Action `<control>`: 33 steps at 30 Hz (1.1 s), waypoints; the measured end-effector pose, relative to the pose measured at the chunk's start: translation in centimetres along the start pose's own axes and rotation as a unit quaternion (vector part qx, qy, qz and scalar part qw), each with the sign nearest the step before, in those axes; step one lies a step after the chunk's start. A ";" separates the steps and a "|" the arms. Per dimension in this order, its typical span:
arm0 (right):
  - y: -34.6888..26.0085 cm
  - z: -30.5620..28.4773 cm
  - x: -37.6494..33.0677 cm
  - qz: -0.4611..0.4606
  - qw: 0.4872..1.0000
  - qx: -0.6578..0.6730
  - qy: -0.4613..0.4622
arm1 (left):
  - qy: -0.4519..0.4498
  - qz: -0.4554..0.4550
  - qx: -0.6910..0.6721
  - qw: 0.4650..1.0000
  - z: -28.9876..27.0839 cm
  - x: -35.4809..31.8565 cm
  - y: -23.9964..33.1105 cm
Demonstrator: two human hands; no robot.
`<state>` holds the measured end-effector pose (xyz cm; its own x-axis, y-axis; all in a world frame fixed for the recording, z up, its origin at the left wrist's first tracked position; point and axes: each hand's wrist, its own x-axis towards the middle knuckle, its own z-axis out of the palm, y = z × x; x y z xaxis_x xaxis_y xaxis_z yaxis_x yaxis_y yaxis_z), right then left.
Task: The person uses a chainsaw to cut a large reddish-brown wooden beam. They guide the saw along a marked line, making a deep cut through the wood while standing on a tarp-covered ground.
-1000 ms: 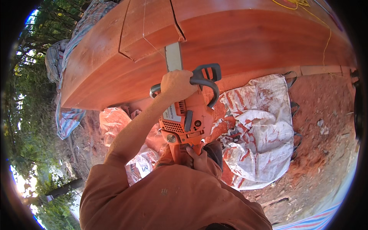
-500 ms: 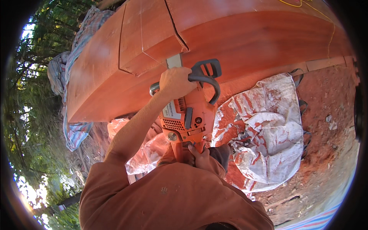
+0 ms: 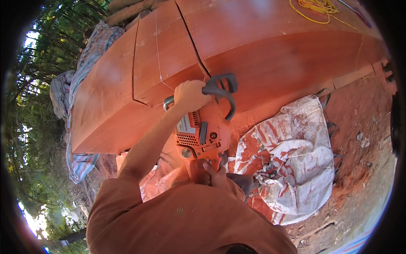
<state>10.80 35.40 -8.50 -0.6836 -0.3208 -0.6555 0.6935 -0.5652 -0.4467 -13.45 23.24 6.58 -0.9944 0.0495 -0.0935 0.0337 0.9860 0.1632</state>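
Observation:
An orange chainsaw (image 3: 207,142) is held in front of my body, its nose toward a large reddish wood block (image 3: 292,46). My left hand (image 3: 192,96) wraps around the dark front handlebar. Lower down, my right hand (image 3: 215,173) grips the rear handle near my belly, its fingers partly hidden by the handle. The black hand guard (image 3: 226,84) stands right of my left hand, close to the block's front face. The guide bar is out of sight behind my left hand and the saw. A dark cut (image 3: 192,38) runs across the block's top and down to its front edge near the saw.
A second cut (image 3: 134,63) and a pale line cross the block further left. Yellow cord (image 3: 317,7) lies on top at the far right. White dusty sacks (image 3: 296,156) cover the reddish ground at right. Striped sheeting (image 3: 78,84) hangs along the block's left end, beside trees.
The strip of guide bar that showed beyond my left hand is now hidden. The view has shifted, showing more of the block's top and the yellow cord. Both hands keep their grip.

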 end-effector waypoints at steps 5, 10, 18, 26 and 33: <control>0.5 -1.6 -1.7 0.000 1.000 -0.029 0.002 | 0.019 0.015 0.001 1.000 1.1 -2.2 0.8; 1.9 -4.2 -5.4 -0.021 0.999 -0.039 0.003 | 0.014 0.004 -0.023 1.000 1.9 -6.0 3.2; 2.5 -7.5 -9.8 -0.007 0.999 -0.049 0.008 | 0.004 -0.003 -0.017 1.000 2.7 -10.3 6.3; 3.5 -8.7 -11.9 0.001 0.999 -0.028 0.025 | 0.008 -0.009 -0.016 1.000 3.1 -12.8 7.5; 3.5 -7.9 -11.0 0.011 0.998 -0.057 0.018 | 0.007 0.001 -0.020 1.000 2.2 -11.8 6.8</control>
<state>22.51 42.93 -7.65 -0.6616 -0.3037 -0.6856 0.7303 -0.4686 -0.4971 -1.24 29.73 6.66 -0.9957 0.0482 -0.0793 0.0312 0.9787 0.2029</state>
